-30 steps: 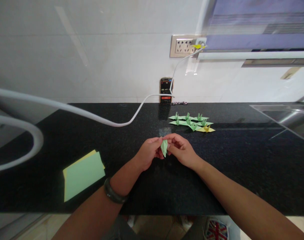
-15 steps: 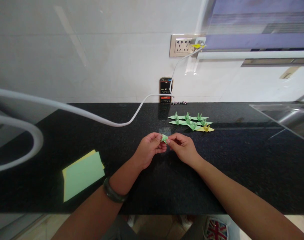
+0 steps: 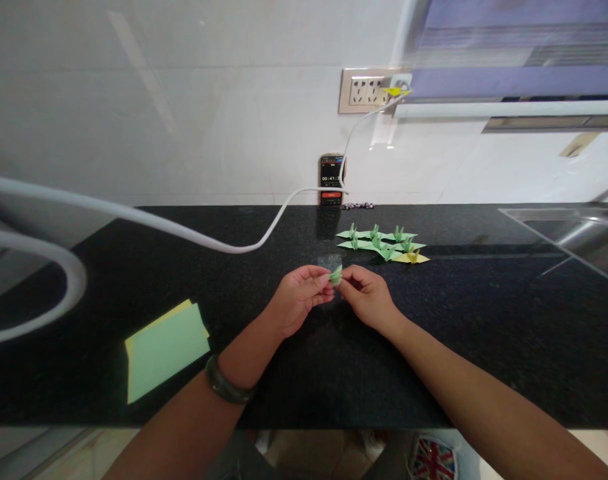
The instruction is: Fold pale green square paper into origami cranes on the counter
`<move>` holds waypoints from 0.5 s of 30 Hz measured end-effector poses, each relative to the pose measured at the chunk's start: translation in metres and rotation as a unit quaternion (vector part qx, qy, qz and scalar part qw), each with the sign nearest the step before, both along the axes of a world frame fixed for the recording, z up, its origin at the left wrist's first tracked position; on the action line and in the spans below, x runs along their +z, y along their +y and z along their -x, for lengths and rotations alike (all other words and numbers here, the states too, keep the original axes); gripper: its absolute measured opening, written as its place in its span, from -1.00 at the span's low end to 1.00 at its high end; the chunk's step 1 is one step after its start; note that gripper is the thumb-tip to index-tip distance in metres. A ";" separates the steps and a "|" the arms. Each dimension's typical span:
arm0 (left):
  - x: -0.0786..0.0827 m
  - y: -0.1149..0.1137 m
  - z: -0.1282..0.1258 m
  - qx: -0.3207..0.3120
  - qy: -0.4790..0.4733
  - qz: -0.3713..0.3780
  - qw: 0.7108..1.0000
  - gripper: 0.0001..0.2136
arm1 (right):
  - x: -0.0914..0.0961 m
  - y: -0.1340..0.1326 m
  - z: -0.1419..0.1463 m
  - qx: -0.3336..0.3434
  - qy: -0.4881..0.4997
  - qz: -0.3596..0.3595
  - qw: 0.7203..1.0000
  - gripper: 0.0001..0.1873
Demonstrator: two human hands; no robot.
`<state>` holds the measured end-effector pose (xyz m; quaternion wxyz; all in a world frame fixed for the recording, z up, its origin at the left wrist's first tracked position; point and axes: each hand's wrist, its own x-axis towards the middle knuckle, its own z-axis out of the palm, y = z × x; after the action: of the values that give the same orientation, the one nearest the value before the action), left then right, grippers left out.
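A small folded green paper (image 3: 336, 275) is pinched between my two hands above the dark counter. My left hand (image 3: 301, 299) grips its left side with thumb and fingers closed. From the right, my right hand (image 3: 367, 295) pinches its other edge between thumb and forefinger. Part of the paper is hidden behind the fingertips. Just beyond my right hand stand several green paper cranes (image 3: 377, 243) in rows, with one yellow paper crane (image 3: 413, 257) at the near right end.
A stack of green and yellow paper sheets (image 3: 169, 353) lies left of my left forearm. A phone (image 3: 331, 180) showing a timer leans on the wall. A white cable (image 3: 224, 248) loops across the left side up to the socket (image 3: 367, 91). A metal sink (image 3: 584, 233) is at right.
The folded green paper has turned and shifted slightly right, a pointed part now facing up. My fingers have moved a little around it; both hands stay in nearly the same place.
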<state>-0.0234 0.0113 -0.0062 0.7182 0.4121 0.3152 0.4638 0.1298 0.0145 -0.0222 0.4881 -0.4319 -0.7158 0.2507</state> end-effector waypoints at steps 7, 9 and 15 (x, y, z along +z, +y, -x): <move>0.001 0.001 0.000 -0.012 -0.028 0.021 0.999 -0.89 | -0.001 -0.001 0.000 0.005 -0.018 -0.005 1.000 -0.90; 0.001 0.001 0.000 -0.013 -0.033 0.029 0.999 -0.91 | -0.001 -0.001 0.000 0.006 -0.020 -0.007 1.000 -0.90; 0.001 0.002 0.001 -0.008 -0.036 0.041 0.998 -0.92 | -0.001 -0.001 0.002 0.004 -0.020 -0.007 1.000 -0.89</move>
<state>-0.0242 0.0134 -0.0055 0.7495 0.3676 0.3042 0.4590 0.1282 0.0131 -0.0236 0.4760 -0.4303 -0.7288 0.2391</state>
